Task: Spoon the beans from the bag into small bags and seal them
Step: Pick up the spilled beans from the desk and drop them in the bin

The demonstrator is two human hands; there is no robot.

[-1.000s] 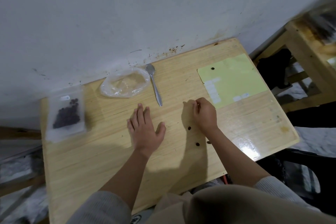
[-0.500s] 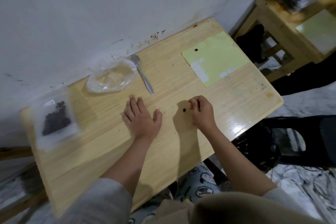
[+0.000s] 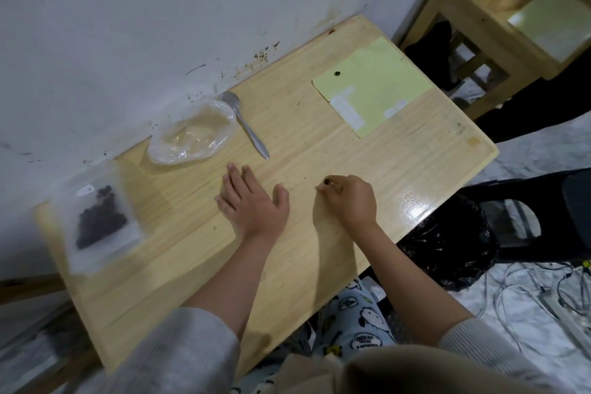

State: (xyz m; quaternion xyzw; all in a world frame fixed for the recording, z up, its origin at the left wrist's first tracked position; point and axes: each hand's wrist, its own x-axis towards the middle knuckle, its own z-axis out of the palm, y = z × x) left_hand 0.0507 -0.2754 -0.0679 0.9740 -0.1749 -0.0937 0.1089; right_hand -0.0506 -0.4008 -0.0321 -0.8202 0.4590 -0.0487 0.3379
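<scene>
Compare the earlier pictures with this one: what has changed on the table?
The loose beans near the right hand are gone; its fingers now pinch one bean. The left hand stays flat on the table; spoon, empty bag, filled bag and bean on the yellow sheet are unmoved.

table (image 3: 319, 144) pale wood, lacquered, shiny glare by the right edge | spoon (image 3: 248, 125) smooth bright metal | empty bag (image 3: 192, 134) thin crinkly clear plastic | bean bag (image 3: 99, 217) frosted plastic, far-left corner | sheet (image 3: 380, 83) matt yellow-green, far-right corner | sleeves (image 3: 192, 352) soft grey knit
</scene>
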